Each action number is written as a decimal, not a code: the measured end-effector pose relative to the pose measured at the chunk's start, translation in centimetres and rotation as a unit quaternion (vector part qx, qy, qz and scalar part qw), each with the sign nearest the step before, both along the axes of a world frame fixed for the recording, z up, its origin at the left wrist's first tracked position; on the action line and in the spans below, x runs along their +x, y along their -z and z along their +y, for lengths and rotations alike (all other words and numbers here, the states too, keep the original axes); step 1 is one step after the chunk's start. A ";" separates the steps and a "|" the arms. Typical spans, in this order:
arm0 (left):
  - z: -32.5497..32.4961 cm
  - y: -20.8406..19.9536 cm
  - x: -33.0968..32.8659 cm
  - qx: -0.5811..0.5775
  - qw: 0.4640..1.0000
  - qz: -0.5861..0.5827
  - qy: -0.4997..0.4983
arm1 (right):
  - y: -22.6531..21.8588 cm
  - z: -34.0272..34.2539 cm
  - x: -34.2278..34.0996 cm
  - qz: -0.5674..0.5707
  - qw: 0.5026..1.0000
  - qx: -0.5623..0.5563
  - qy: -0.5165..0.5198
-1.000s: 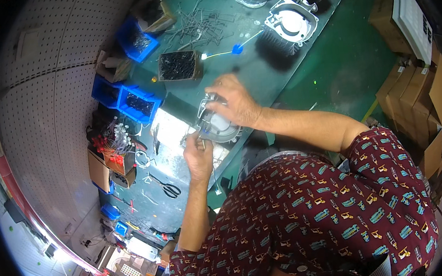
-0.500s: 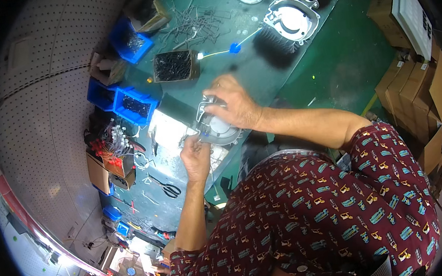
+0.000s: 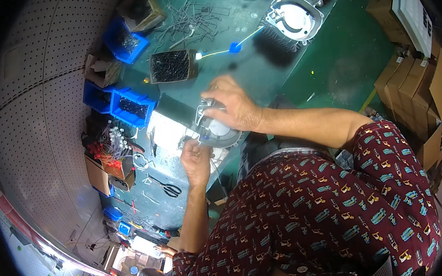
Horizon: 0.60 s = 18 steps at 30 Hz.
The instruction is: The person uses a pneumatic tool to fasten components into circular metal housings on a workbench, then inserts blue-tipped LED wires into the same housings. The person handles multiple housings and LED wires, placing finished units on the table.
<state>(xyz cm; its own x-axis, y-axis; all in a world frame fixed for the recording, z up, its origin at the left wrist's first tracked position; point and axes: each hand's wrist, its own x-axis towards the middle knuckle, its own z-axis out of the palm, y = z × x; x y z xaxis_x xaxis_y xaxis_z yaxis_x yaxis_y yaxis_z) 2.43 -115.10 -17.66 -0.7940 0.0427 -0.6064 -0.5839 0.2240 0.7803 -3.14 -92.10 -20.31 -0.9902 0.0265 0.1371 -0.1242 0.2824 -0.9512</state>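
A round cast-metal lamp housing (image 3: 225,139) with a pale disc inside sits at the bench edge in front of me. My right hand (image 3: 233,105) is closed over its far side, thumb and fingers around a raised metal bracket (image 3: 201,113). At the housing's left rim my left hand (image 3: 196,162) has its fingers curled in a pinch; whatever lies between the fingertips is hidden. A thin pale wire hangs beside that hand. White sheet material (image 3: 170,131) lies under and left of the housing.
Another finned housing (image 3: 295,21) with a yellow-white wire stands farther off. Black screws fill a cardboard box (image 3: 176,80); blue bins (image 3: 132,108) line the left. Black-handled scissors (image 3: 170,189), bent metal rods (image 3: 192,25) and bundled connectors (image 3: 119,141) lie around. Cartons (image 3: 405,82) are stacked right.
Both hands stay at the housing, with the left fingers shifting slightly at its rim. The view has moved a little, and another person's head now shows at the lower left.
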 end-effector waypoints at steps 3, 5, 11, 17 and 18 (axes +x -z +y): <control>0.5 -0.6 -0.6 -0.018 0.999 0.008 0.031 | 0.1 0.0 0.1 0.007 1.000 0.012 -0.003; -0.5 0.9 0.1 -0.086 0.993 0.039 0.075 | -0.2 -0.2 0.1 0.010 1.000 0.021 -0.006; 0.7 0.3 0.2 -0.018 0.999 0.015 -0.038 | -0.1 -0.1 -0.3 0.007 0.999 0.042 0.007; -0.3 1.0 0.9 0.057 0.994 -0.019 -0.094 | -0.2 -0.3 0.0 -0.009 1.000 0.020 0.001; -0.3 1.2 0.9 0.052 0.995 -0.016 -0.088 | -0.2 -0.4 0.0 -0.010 1.000 0.020 0.003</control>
